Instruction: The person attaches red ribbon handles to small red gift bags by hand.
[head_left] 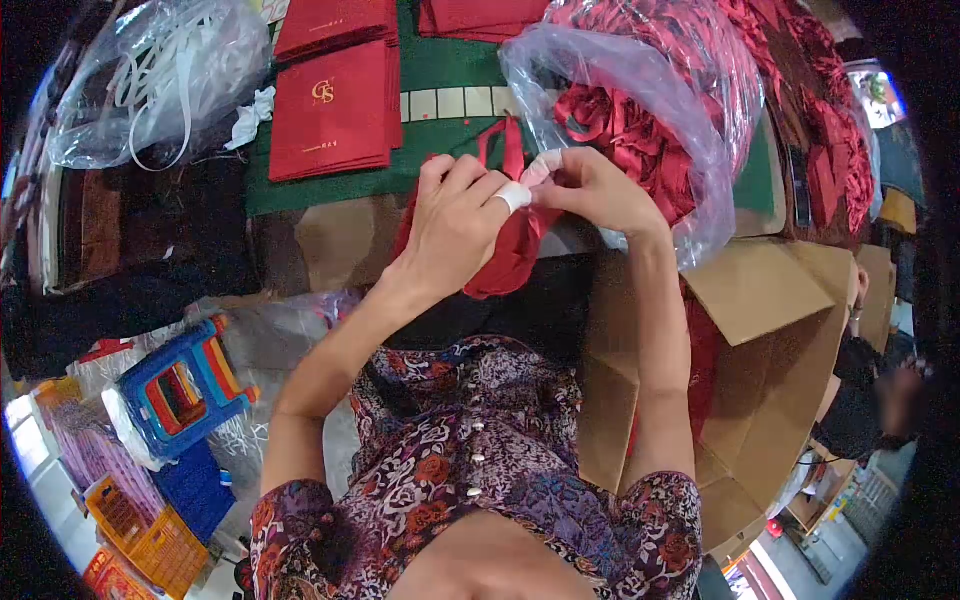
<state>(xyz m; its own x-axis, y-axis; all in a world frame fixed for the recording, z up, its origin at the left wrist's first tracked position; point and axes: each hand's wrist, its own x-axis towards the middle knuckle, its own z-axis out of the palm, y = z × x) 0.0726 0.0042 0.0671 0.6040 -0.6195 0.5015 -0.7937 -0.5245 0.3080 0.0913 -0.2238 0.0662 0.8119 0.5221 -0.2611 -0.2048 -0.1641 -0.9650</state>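
Note:
A red fabric piece [508, 262] with a ribbon loop [506, 146] at its top hangs at the table's near edge. My left hand [450, 225] is closed over its upper left part, with white tape round one finger. From the right, my right hand [592, 190] pinches at the top of the same piece, its taped fingertip close to my left fingers. What lies between the fingertips is hidden.
Red printed cards [330, 112] lie stacked on the green tabletop [455, 68]. A clear bag of red ribbons [640, 130] stands behind my right hand. An open cardboard box [765, 375] is at the right, a bag of white strips [165, 80] at the left.

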